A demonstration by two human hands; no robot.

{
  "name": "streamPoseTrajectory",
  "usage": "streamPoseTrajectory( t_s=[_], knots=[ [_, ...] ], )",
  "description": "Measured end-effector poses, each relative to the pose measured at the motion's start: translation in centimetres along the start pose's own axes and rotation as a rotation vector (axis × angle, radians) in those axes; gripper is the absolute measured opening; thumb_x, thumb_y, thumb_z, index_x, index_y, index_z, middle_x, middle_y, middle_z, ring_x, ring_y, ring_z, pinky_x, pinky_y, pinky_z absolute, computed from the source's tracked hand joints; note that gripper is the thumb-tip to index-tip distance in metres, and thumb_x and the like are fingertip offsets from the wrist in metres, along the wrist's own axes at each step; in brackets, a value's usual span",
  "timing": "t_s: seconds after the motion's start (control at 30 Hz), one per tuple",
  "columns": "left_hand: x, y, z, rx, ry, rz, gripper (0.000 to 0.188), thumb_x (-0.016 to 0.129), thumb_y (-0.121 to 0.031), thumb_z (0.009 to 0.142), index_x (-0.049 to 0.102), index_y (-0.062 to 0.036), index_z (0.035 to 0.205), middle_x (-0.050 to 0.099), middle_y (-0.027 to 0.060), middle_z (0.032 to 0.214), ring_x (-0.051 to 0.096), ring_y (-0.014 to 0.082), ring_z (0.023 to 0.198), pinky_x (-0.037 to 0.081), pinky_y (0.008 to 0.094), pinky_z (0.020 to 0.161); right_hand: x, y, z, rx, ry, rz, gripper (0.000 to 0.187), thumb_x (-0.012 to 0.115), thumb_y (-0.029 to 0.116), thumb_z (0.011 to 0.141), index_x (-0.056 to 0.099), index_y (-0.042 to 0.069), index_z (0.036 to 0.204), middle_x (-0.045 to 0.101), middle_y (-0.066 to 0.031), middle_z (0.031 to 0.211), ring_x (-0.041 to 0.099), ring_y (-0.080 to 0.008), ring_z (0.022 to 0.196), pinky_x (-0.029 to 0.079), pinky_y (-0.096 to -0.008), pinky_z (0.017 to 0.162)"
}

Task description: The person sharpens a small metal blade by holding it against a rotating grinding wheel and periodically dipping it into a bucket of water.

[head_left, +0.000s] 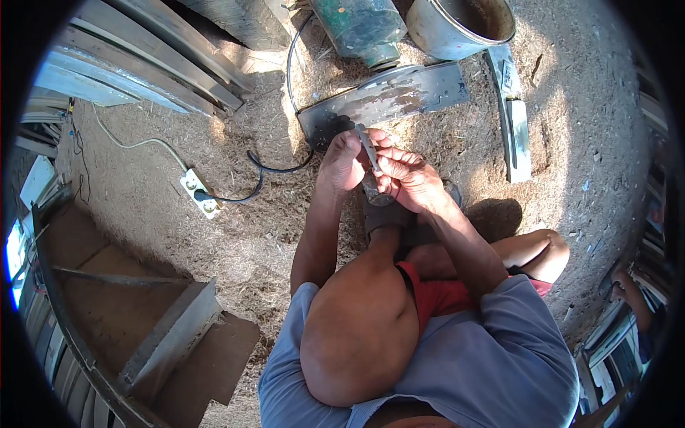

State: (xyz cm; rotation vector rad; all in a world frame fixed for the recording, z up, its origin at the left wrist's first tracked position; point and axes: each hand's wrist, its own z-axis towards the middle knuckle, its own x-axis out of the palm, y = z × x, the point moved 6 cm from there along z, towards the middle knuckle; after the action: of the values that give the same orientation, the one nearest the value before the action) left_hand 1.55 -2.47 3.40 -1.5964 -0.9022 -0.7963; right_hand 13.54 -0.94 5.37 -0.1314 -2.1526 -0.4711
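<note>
In front of my bent knee, both hands are raised close together around a thin, flat grey strip, which looks like metal. My left hand is closed at the strip's left side, its thumb near the upper end. From the right, my right hand pinches the strip between thumb and fingers. The strip stands slanted, and its lower end is partly hidden by the fingers. Just beyond the hands lies a flat board with dark, worn patches. My foot shows below the hands.
A green metal cylinder and an open white bucket stand beyond the board. To the right lies a narrow wooden piece. A plugged-in white power strip with a black cable is at left, near stacked planks and a curved wooden frame.
</note>
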Motion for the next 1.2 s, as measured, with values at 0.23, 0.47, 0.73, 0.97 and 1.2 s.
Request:
streamPoseTrajectory(
  t_s=[0.23, 0.47, 0.73, 0.97, 1.2],
  knots=[
    [-0.7, -0.6, 0.1, 0.032, -0.021, 0.013, 0.044, 0.070, -0.041, 0.086, 0.068, -0.0025, 0.106, 0.070, 0.0124, 0.101, 0.068, 0.0241, 0.094, 0.058, 0.0375, 0.077, 0.1, 0.0, -0.1, 0.003, -0.019, -0.002, 0.021, 0.069, 0.013, 0.090, 0.065, 0.001, 0.106, 0.068, -0.0061, 0.084, 0.064, -0.0129, 0.066, 0.055, -0.0266, 0.063],
    [0.3, -0.9, 0.2, 0.009, -0.013, 0.038, 0.046, 0.070, -0.044, 0.086, 0.068, -0.0023, 0.106, 0.070, 0.0116, 0.099, 0.068, 0.0238, 0.089, 0.058, 0.0375, 0.077, 0.4, 0.5, -0.4, 0.009, 0.002, 0.002, 0.021, 0.068, 0.012, 0.091, 0.065, 0.001, 0.108, 0.068, -0.0068, 0.085, 0.063, -0.0122, 0.067, 0.054, -0.0247, 0.062],
    [-0.1, -1.1, 0.2, 0.003, 0.017, 0.030, 0.054, 0.070, -0.045, 0.085, 0.065, 0.0001, 0.113, 0.068, 0.0159, 0.106, 0.067, 0.0256, 0.095, 0.059, 0.0381, 0.070, 0.6, 0.4, -0.4, -0.004, 0.013, -0.043, 0.019, 0.068, 0.012, 0.091, 0.067, 0.001, 0.107, 0.068, -0.0060, 0.084, 0.063, -0.0102, 0.066, 0.054, -0.0229, 0.061],
    [1.9, -0.1, -0.6, -0.011, 0.082, 0.103, 0.066, 0.078, -0.043, 0.081, 0.059, 0.0065, 0.121, 0.067, 0.0188, 0.110, 0.067, 0.0189, 0.081, 0.058, 0.0309, 0.061, 0.8, 0.3, 0.0, -0.075, -0.005, -0.099, 0.018, 0.068, 0.011, 0.091, 0.068, 0.002, 0.107, 0.068, -0.0046, 0.085, 0.063, -0.0091, 0.067, 0.054, -0.0214, 0.061],
    [1.6, 0.0, -1.0, -0.017, 0.013, 0.081, 0.061, 0.082, -0.036, 0.077, 0.062, 0.0061, 0.117, 0.068, 0.0121, 0.101, 0.063, 0.0133, 0.070, 0.056, 0.0284, 0.055, 1.6, 0.3, -0.3, -0.061, -0.077, -0.044, 0.020, 0.068, 0.011, 0.092, 0.067, 0.003, 0.110, 0.068, -0.0044, 0.084, 0.063, -0.0093, 0.066, 0.054, -0.0211, 0.060]
  ],
)
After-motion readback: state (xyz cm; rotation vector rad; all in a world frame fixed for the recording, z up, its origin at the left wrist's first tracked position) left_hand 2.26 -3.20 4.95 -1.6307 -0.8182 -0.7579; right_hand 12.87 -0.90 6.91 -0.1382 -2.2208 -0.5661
